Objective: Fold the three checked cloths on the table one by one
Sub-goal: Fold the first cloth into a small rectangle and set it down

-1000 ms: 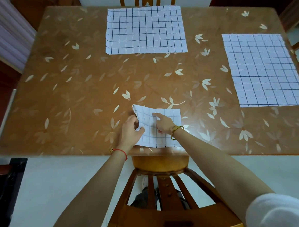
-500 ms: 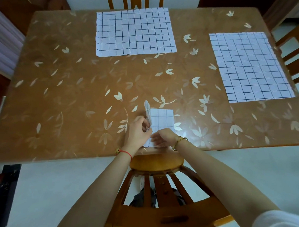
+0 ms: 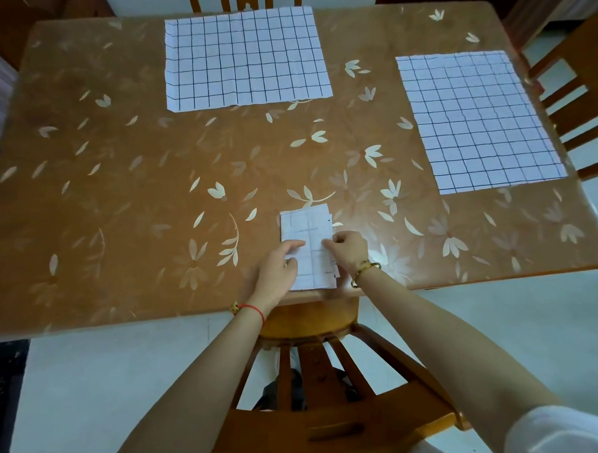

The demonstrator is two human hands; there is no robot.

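– Brown flowered worktop (image 3: 118, 200), three checked cloths on it, a wooden chair (image 3: 317, 431) pushed in at the near edge. Where does it stand?

– One is nearly done. The folded cloth (image 3: 306, 226) lies at the near edge, right in front of the person. A second ago its left flap stood up off the surface; now that flap lies over and the piece is a narrow upright strip, about half as wide as it was.

– And the hands?

– Both are on it. The left hand (image 3: 279, 268) rests on the lower left part with fingers (image 3: 296, 243) stretched out flat, pressing and gripping nothing. The right hand (image 3: 348, 250) has its fingers curled onto the right edge and seems to pinch the layers there.

– So the fold is finished?

– It looks laid but not yet smoothed: the right edge shows layers slightly out of line. I'd guess they square it up, perhaps fold it once more.

– The others?

– Untouched. The far cloth (image 3: 245, 57) lies spread flat at the back, the right-side cloth (image 3: 474, 119) flat near the right edge, both well apart from the hands. Two still to fold.
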